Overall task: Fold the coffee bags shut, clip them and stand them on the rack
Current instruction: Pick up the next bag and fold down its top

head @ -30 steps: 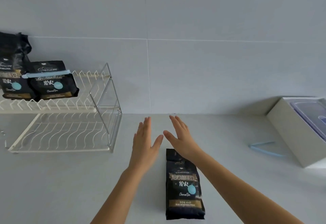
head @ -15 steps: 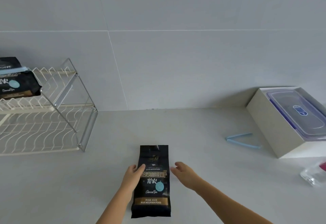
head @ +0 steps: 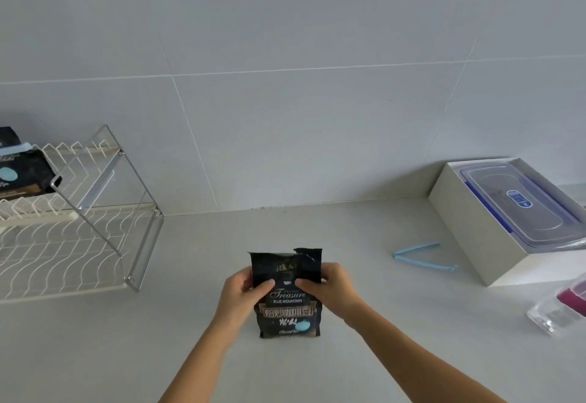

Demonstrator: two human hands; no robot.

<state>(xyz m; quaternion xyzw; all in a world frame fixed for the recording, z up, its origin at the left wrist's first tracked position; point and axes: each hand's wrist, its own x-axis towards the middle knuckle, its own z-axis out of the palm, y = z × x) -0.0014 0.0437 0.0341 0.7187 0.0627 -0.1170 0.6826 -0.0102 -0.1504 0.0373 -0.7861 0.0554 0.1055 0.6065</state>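
Note:
A black coffee bag (head: 288, 310) stands upright on the pale counter, its torn top edge open and unfolded. My left hand (head: 241, 294) grips its left side and my right hand (head: 329, 288) grips its right side, thumbs on the front near the top. A light blue clip (head: 421, 256) lies open on the counter to the right, apart from both hands. The white wire rack (head: 95, 244) stands at the left; on its upper tier sits another black coffee bag (head: 22, 174) with a blue clip across its top, partly cut off by the frame edge.
A white box (head: 475, 231) holding a clear lidded container (head: 520, 206) sits at the back right. A clear glass container with a dark red part (head: 561, 310) lies at the right edge. A tiled wall runs behind the counter.
The bag lay flat on the counter with my hands beside it; now both hands hold it upright. The view has shifted right, so less of the rack shows.

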